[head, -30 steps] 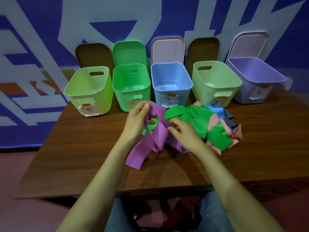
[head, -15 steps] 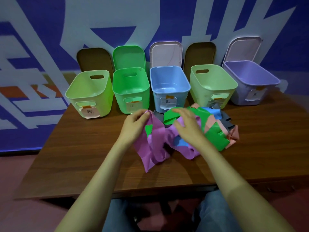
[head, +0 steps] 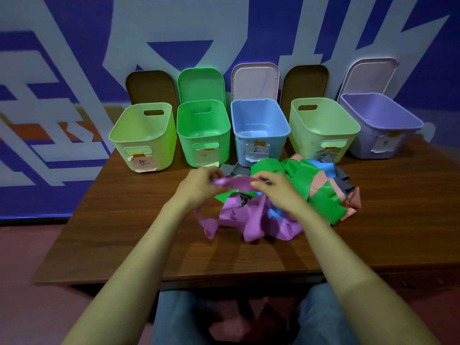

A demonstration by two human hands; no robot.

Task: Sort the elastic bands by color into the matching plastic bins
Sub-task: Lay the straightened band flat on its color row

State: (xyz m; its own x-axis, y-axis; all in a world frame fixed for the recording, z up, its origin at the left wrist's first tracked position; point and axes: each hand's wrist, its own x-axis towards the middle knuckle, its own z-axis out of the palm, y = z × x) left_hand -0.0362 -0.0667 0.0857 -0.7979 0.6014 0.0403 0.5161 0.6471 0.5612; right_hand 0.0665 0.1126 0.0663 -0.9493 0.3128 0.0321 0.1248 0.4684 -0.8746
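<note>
Over the table [head: 129, 232] | left hand [head: 199, 186]: fingers pinch purple band [head: 236, 182] | right hand [head: 281, 192]: fingers pinch same band

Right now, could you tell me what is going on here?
A person is sorting elastic bands at a wooden table. The left hand and right hand each pinch a purple band, held between them above the mixed pile. The purple bin stands far right in the row, no band visible inside.

Bare forearms [head: 139, 257] and faded blue denim jeans [head: 179, 317] on both legs.
</note>
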